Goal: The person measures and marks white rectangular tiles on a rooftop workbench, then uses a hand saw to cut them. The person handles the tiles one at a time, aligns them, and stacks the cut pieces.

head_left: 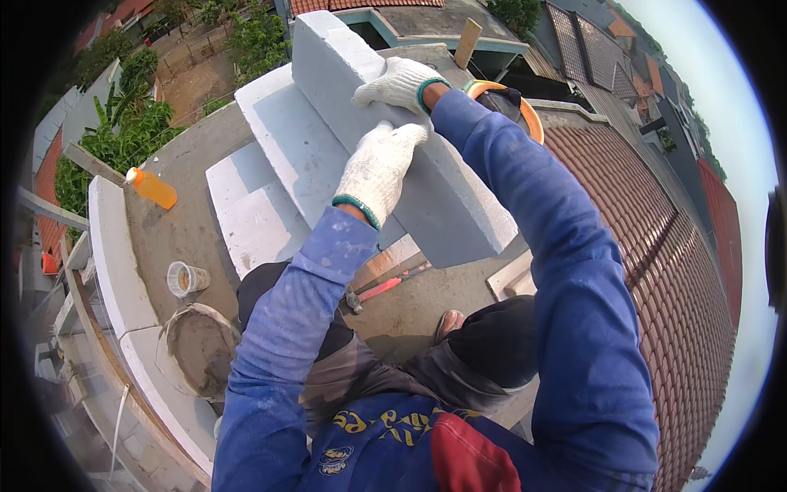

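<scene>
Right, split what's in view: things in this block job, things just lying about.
In the job:
Large pale block, under left hand and right hand
Pale slabs beneath it
Perhaps the red-handled hammer

Seemingly lying about:
Orange bottle
Plastic cup

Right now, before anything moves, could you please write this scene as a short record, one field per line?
Left hand: white glove, touching the upper block
Right hand: white glove, on that block's top edge, farther from the person
Block position: on edge, tilted, above flatter pale blocks
Tool: red-handled hammer, between blocks and person
Left side: orange bottle, clear cup, bucket of grey mix
Right side: brown tiled roof
</scene>
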`<move>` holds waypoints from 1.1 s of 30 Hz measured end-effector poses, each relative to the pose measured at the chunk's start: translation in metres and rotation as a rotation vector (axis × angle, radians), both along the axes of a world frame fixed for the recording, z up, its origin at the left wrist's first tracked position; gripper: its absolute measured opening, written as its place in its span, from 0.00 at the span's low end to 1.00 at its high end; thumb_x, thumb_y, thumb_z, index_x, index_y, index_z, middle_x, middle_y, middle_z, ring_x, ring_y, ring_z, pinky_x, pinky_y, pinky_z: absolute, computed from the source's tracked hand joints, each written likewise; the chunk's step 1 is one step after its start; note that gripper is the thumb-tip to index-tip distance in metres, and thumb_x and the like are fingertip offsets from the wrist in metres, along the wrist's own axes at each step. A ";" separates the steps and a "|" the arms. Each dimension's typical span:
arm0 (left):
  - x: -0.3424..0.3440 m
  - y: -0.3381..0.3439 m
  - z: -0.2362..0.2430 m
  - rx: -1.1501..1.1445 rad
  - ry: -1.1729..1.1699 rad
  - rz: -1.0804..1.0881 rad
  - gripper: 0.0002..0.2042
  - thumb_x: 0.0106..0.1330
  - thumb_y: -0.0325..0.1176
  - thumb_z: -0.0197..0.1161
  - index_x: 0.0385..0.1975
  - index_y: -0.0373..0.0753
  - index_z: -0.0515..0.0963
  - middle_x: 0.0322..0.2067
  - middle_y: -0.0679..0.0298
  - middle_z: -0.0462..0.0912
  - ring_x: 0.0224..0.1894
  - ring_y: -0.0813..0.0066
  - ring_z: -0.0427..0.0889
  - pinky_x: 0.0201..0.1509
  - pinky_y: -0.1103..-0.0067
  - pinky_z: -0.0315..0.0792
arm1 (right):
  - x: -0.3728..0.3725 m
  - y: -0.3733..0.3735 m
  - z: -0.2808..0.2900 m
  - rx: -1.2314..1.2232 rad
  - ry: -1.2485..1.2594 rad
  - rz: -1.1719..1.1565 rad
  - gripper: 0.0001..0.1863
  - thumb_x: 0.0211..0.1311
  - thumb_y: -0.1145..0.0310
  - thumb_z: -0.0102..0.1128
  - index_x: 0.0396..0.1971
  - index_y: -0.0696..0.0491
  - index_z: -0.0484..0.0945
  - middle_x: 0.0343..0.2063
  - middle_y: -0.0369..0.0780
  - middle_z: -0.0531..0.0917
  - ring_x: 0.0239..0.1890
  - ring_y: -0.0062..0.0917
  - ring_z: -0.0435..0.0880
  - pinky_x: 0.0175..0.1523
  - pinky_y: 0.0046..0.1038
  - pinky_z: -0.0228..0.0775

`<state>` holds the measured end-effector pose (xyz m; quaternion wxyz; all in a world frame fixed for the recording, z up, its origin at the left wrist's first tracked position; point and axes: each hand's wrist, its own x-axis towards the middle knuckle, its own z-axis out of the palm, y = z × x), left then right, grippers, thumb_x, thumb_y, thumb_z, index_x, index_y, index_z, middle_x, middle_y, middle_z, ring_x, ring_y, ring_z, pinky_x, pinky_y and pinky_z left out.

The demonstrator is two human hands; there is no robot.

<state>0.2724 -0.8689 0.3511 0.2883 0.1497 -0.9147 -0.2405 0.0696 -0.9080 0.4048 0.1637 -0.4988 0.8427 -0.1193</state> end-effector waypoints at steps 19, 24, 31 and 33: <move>-0.006 -0.053 0.068 1.077 0.248 -0.043 0.38 0.83 0.57 0.61 0.81 0.34 0.69 0.81 0.38 0.66 0.80 0.40 0.70 0.82 0.53 0.70 | 0.012 0.506 0.010 0.145 0.093 -0.495 0.63 0.44 0.47 0.82 0.80 0.61 0.64 0.62 0.57 0.85 0.62 0.47 0.89 0.70 0.42 0.79; -0.008 -0.085 0.055 0.926 0.191 -0.075 0.35 0.81 0.55 0.64 0.80 0.39 0.72 0.80 0.40 0.68 0.78 0.42 0.73 0.81 0.55 0.72 | 0.051 0.561 -0.046 0.166 -0.074 -0.562 0.54 0.49 0.49 0.84 0.74 0.55 0.70 0.54 0.55 0.89 0.58 0.50 0.91 0.63 0.45 0.83; 0.014 -0.104 0.044 0.831 0.057 0.227 0.41 0.78 0.60 0.67 0.82 0.37 0.69 0.80 0.37 0.66 0.80 0.38 0.71 0.82 0.55 0.69 | 0.087 0.595 -0.123 0.242 -0.190 -0.718 0.40 0.64 0.51 0.77 0.73 0.47 0.72 0.55 0.54 0.90 0.59 0.55 0.90 0.61 0.48 0.82; 0.036 -0.119 0.028 0.900 0.039 0.338 0.42 0.77 0.60 0.68 0.82 0.36 0.69 0.80 0.37 0.66 0.79 0.38 0.71 0.81 0.56 0.70 | 0.092 0.605 -0.141 0.235 -0.211 -0.713 0.37 0.68 0.53 0.73 0.73 0.47 0.72 0.56 0.54 0.90 0.59 0.54 0.90 0.61 0.48 0.82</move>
